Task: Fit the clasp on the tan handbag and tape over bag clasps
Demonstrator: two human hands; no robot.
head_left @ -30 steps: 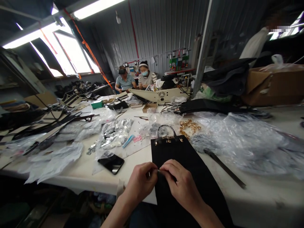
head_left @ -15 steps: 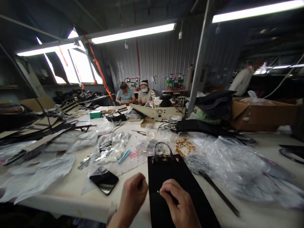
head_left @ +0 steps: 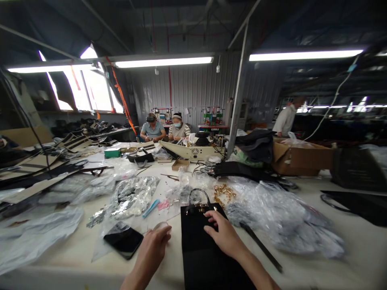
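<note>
Bag (head_left: 196,249) on tabletop (head_left: 356,249) at near edge; phone (head_left: 123,242) left of it, strap (head_left: 261,253) right; plastic heap (head_left: 281,213) behind strap; cardboard box (head_left: 302,159) toward far edge.

Bare forearms (head_left: 256,274); bare left hand (head_left: 152,244); bare right hand (head_left: 222,236); slender fingers.

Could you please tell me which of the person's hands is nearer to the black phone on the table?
Left. The left hand is just right of the phone, apart from it; the right hand rests farther right on the black bag.
</note>
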